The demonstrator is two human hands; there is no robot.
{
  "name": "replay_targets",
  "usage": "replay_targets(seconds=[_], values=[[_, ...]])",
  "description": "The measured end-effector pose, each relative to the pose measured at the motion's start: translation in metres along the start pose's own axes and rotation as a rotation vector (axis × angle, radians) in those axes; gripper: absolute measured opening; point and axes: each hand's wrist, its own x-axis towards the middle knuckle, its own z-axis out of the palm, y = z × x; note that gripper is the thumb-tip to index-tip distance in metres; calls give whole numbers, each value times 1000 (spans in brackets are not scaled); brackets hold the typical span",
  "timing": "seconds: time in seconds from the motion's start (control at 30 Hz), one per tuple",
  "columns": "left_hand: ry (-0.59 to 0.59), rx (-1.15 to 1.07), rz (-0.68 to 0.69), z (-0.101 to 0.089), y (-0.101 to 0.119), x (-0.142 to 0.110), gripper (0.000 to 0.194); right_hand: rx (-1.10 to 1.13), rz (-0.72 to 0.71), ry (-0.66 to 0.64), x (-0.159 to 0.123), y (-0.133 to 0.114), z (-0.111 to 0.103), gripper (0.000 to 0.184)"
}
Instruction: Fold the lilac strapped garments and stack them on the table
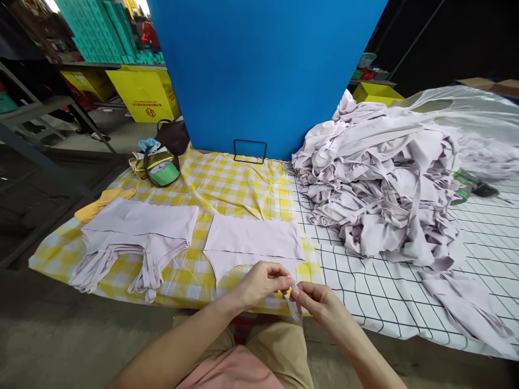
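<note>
A pale lilac strappy top (255, 237) lies flat on the yellow checked cloth in front of me, its strap end toward my body. My left hand (265, 283) pinches a thin strap (295, 310) of it near the table's front edge. From the other side my right hand (320, 302) pinches the same strap, fingertips close to those of the left. The strap hangs in a small loop below the fingers. To the left is a neat stack of similar tops (140, 224), their straps dangling toward the front edge. My fingers partly hide the strap.
A large heap of lilac garments (385, 178) covers the right side, on a white grid cloth (352, 292). A blue board (267, 75) stands behind. Back left are a green-and-black round item (164, 172) and an orange cloth (103, 204). Yellow boxes (141, 94) stand beyond.
</note>
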Motion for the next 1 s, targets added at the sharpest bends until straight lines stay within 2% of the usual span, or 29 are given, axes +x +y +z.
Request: replay_targets(seconds=[0.1,0.2,0.3,0.4,0.53,0.73,0.93,1.0], values=[[65,-3,-15,0,-1,2,29,-70,7,26,1,3,2,44],[135,65,29,2,1,0,29,-133,15,66,0,2,4,44],[154,224,90,4,3,-3,25,-258,11,166,-1,0,7,43],[141,353,84,5,3,-4,15,-366,1,217,-3,-1,10,40],[116,399,63,3,-1,-2,18,-389,-27,167,-4,-3,12,37],[-21,205,-14,-3,-5,1,23,-280,-54,61,-5,-10,11,33],[33,196,-59,-7,5,-1,17,-277,1,43,-6,-6,7,28],[12,183,-76,-9,9,-1,18,-259,22,41,-6,-1,5,27]])
